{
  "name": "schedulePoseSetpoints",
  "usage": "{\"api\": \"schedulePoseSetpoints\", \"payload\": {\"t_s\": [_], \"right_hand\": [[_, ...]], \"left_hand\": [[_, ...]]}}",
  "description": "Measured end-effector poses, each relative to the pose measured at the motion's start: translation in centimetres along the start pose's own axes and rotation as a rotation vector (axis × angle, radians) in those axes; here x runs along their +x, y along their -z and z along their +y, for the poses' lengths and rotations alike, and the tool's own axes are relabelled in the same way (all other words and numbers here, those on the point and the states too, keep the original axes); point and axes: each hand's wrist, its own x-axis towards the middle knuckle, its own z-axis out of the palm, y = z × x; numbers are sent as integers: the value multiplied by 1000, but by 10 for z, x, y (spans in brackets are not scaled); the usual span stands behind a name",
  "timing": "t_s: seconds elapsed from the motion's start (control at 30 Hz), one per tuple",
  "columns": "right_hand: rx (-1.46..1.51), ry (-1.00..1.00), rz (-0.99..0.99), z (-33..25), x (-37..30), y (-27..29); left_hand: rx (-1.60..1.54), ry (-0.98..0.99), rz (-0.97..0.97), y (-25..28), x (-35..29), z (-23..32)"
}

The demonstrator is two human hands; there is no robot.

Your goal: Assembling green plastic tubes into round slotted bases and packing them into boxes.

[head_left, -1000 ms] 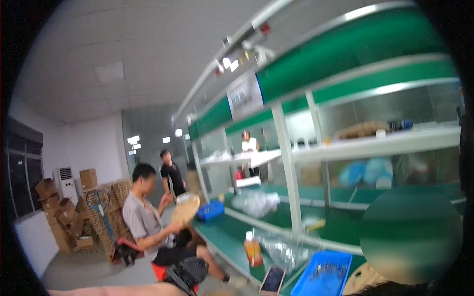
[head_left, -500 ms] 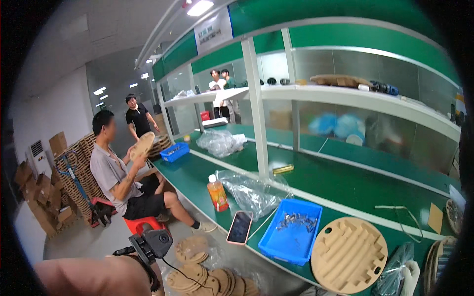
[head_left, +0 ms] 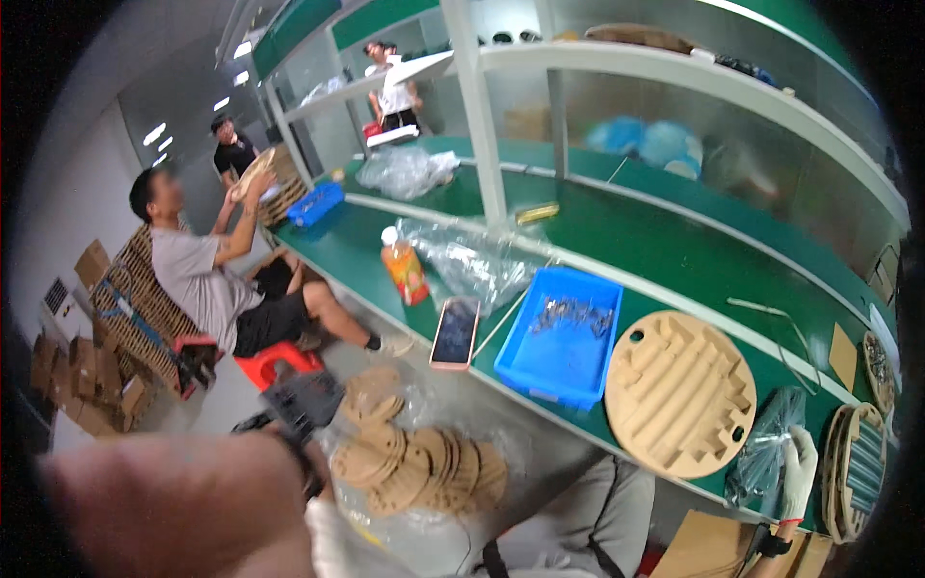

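Fingers of the gloved right hand [head_left: 797, 469] lie together, slightly curled, against a clear bag [head_left: 766, 453] at the green surface's [head_left: 674, 250] near edge; whether they pinch it cannot be told. The bag is thin, crinkled film, its contents unreadable. Just left of it lies a round wooden board [head_left: 680, 391], pale, with stepped slots and small holes. Beyond sit a blue tray [head_left: 564, 337] of small metal parts and a phone [head_left: 455, 332]. The left arm [head_left: 183, 506] fills the lower left as a blur; its hand is cut off, fingers unseen. Wooden discs [head_left: 414, 462] lie stacked on plastic below.
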Motion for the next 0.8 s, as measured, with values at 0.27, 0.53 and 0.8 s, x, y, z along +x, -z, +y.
{"api": "schedulePoseSetpoints", "payload": {"t_s": [0.27,0.53,0.8], "right_hand": [[-231,108,55,-37,-7,-2],[-255,198,81,-25,-11,-10],[-305,211,18,-31,18,-4]], "left_hand": [[-107,569,-758,-4,-48,25],[-525,764,-590,-100,-115,86],[-657,655,-935,-228,-194,182]]}}
